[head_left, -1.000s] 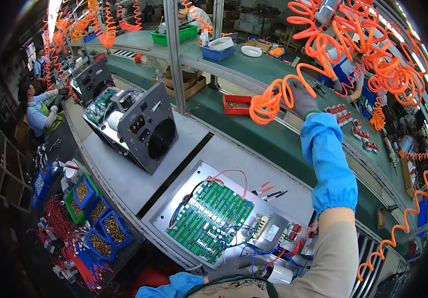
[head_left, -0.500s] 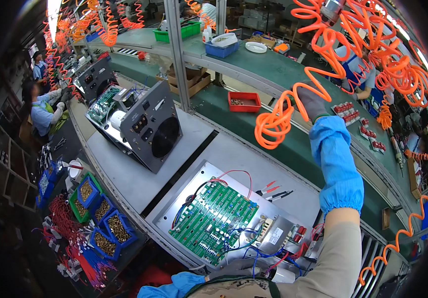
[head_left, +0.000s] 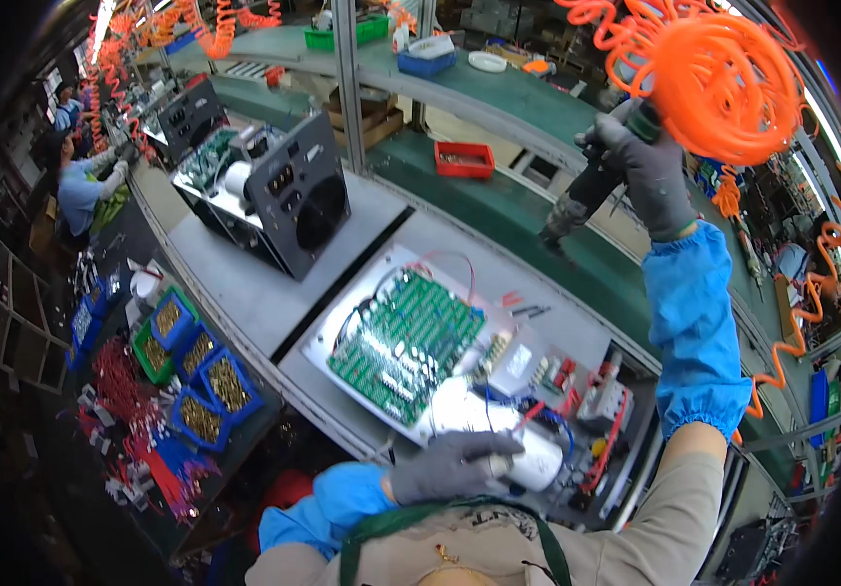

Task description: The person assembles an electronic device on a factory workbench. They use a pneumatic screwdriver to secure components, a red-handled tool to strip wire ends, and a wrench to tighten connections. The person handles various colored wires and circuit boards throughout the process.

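Change vs. 0.5 s earlier: right hand [head_left: 656, 181] is higher and further right; a dark handheld tool [head_left: 591, 190] now shows in it, where only loops of orange coiled hose [head_left: 728, 88] are plain before. Left hand [head_left: 450, 467], nearly hidden earlier, is now in clear view at lower centre. The camera view also shifts, so fixed items sit higher.

Right grip: fingers closed around the tool's upper end, upper right of frame. Tool slants down-left over the green tabletop [head_left: 498, 203], its lower end blurred. Hose bunches just beside the hand.

Left grip: fingers partly bent, next to the white cylinder [head_left: 539, 459]; cannot tell whether they hold anything or touch it.

Work piece: green circuit board [head_left: 406, 342] on a silver plate [head_left: 323, 342], centre of frame, wiring to its right. Red tray [head_left: 464, 170] lies upper centre; dark-panelled chassis [head_left: 298, 200], left of centre.

Judgement: tool is in hand but not applied; its lower end stands well apart from the board
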`<state>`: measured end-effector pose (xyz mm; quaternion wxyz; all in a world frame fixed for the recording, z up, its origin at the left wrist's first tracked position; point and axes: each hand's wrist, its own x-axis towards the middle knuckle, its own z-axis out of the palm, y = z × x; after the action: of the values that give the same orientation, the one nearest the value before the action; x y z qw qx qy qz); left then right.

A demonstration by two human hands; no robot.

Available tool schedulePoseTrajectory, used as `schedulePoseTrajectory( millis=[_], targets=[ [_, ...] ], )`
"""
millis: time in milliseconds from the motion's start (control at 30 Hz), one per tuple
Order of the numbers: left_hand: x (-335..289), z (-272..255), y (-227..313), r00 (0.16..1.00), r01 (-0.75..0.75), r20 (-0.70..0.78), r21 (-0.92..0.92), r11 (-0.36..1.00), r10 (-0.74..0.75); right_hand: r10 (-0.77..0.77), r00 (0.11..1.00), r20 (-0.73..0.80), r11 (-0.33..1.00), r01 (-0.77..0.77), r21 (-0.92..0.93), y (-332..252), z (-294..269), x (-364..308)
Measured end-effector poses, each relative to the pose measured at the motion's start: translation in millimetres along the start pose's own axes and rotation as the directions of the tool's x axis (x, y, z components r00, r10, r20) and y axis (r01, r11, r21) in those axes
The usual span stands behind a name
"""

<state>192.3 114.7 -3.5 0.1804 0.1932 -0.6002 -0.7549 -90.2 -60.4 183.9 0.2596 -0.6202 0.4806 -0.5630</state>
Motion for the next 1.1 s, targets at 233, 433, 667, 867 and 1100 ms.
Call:
schedulePoseTrajectory(
  millis=[233,433,667,867,1100],
  targets=[
    [19.8,-3.8,81.7,0.745,-0.008,-0.452,0.729,0.684,0.49,0.066,0.989,0.135,0.935,-0.109,0.337,-76.7,28.6,-131.1],
    [12.7,4.5,57.7,0.793,0.022,-0.315,0.87,0.492,0.522,0.068,0.987,0.147,0.822,-0.138,0.552,-78.0,51.6,-184.6],
    [8.1,19.8,39.0,0.795,-0.029,-0.36,0.782,0.623,0.488,0.046,0.868,0.494,0.582,-0.426,0.693,-5.6,67.9,-221.0],
    [-18.2,17.4,5.3,0.88,0.306,-0.468,0.691,0.655,0.082,0.213,0.904,0.371,0.699,-0.407,0.589,0.5,74.1,-228.8],
    [0.3,35.4,-92.0,0.929,0.137,-0.337,0.699,0.702,0.155,0.215,0.835,0.507,0.826,-0.432,0.362,22.9,89.3,-230.1]
  ],
)
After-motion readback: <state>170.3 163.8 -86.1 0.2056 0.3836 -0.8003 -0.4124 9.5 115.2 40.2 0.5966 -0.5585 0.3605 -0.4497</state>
